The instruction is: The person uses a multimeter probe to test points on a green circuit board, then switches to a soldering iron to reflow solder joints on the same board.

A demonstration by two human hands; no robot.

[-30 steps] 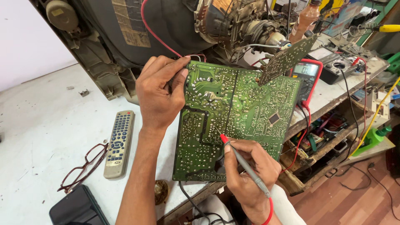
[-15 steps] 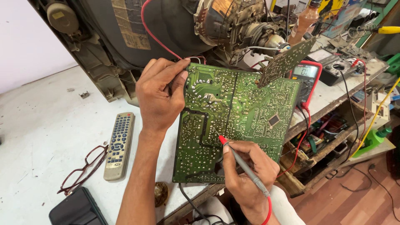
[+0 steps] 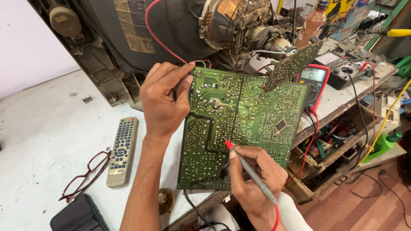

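Note:
A large green circuit board [image 3: 239,124] stands tilted with its solder side toward me, over the white bench's front edge. My left hand [image 3: 165,100] grips the board's upper left edge, thumb on the solder side. My right hand [image 3: 254,184] holds a grey test probe [image 3: 250,171] like a pen; its red-collared metal tip touches the solder side near the board's middle-left. A red lead runs from the probe past my wrist. A red-cased multimeter [image 3: 312,81] lies behind the board's right edge.
An opened tube television [image 3: 171,30] fills the back of the bench. A grey remote control [image 3: 123,152], red-framed glasses [image 3: 85,177] and a black phone [image 3: 79,216] lie at the left. Tools and bottles crowd the right end and a lower shelf [image 3: 338,141].
My right hand has slid the probe tip a little up and left along the board. My left hand and the board stay as they were.

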